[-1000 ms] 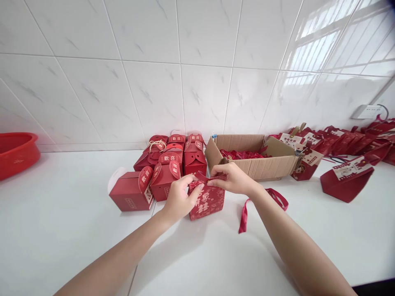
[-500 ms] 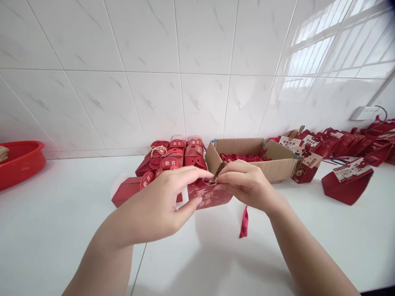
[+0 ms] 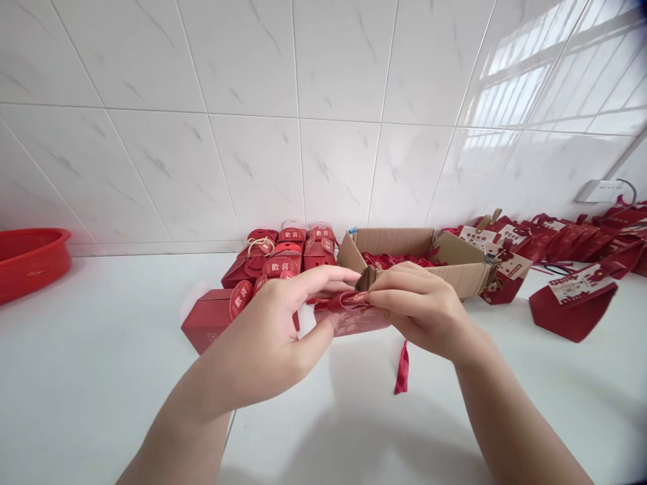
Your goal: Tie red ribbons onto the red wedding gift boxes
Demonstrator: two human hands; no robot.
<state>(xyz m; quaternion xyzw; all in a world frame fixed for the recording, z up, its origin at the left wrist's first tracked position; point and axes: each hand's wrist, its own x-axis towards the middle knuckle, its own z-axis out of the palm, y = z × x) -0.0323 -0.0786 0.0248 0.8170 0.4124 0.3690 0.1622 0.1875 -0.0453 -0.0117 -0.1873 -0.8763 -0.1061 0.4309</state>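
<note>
A red paper gift box point(image 3: 354, 322) with pale printed characters is held between my hands above the white table. My left hand point(image 3: 275, 330) is closed on the box's left side, thumb on the front and fingers over the top. At the box's top edge, my right hand point(image 3: 422, 303) pinches a brown ribbon point(image 3: 366, 279); its fingertips hide part of it. A loose red ribbon strip point(image 3: 402, 368) hangs or lies below my right hand.
Several red boxes point(image 3: 319, 248) stand behind my left hand. A cardboard box point(image 3: 468, 275) of red ribbons sits at the back. More red gift boxes point(image 3: 573, 306) line the right side. At far left is a red basin point(image 3: 33, 259); a socket point(image 3: 599, 190) is on the wall.
The box's printed front has tilted, showing more of its top edge. My right hand has shifted slightly right, and the brown ribbon now shows as a wider loop. The view moved slightly.
</note>
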